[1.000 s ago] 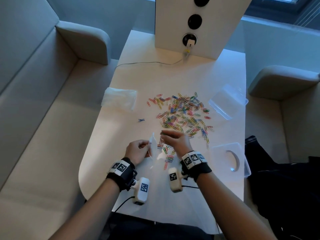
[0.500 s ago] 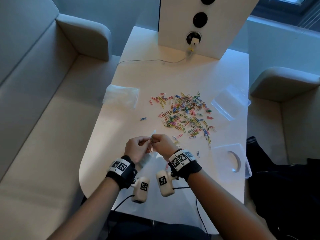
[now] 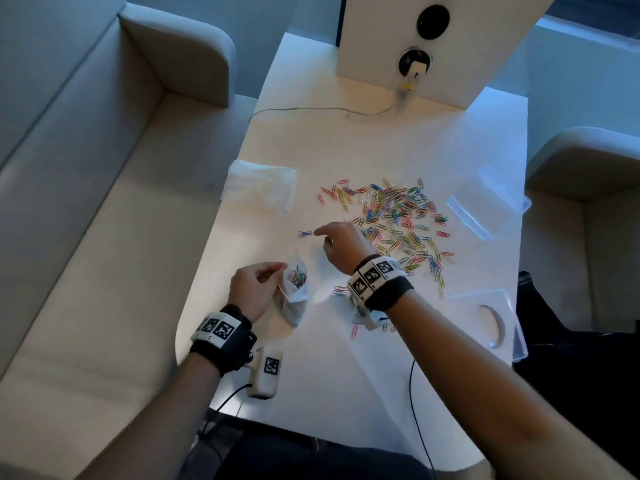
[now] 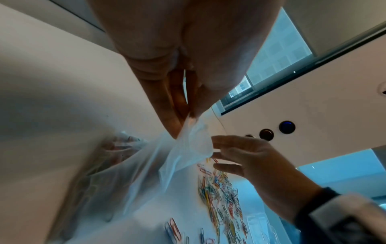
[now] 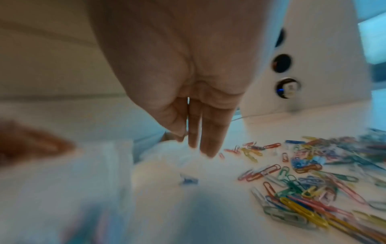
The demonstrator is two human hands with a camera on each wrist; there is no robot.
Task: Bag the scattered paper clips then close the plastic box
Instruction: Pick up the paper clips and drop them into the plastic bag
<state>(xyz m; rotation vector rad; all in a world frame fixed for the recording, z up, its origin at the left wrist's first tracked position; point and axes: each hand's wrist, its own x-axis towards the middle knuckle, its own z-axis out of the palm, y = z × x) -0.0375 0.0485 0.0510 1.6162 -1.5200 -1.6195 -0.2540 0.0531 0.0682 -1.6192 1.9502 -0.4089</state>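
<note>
My left hand (image 3: 256,289) pinches the rim of a small clear plastic bag (image 3: 294,292) that holds several coloured paper clips; the pinch shows in the left wrist view on the bag (image 4: 188,148). A heap of coloured paper clips (image 3: 398,220) is scattered mid-table, and it is also seen as clips (image 5: 303,181) in the right wrist view. My right hand (image 3: 341,242) hovers left of the heap with fingers extended and empty, its fingertip close to a lone blue clip (image 3: 305,233). The clear plastic box (image 3: 488,206) lies at the right edge and its lid (image 3: 491,320) lies nearer me.
A stack of spare clear bags (image 3: 259,187) lies at the table's left side. A white column with round sockets (image 3: 415,46) and a plugged cable (image 3: 311,110) stands at the far end. A few stray clips (image 3: 355,330) lie under my right wrist. Sofas flank the table.
My right hand left the bag's mouth and moved forward toward the lone blue clip. The left hand still holds the bag, now with clips visible inside. The camera moved closer.
</note>
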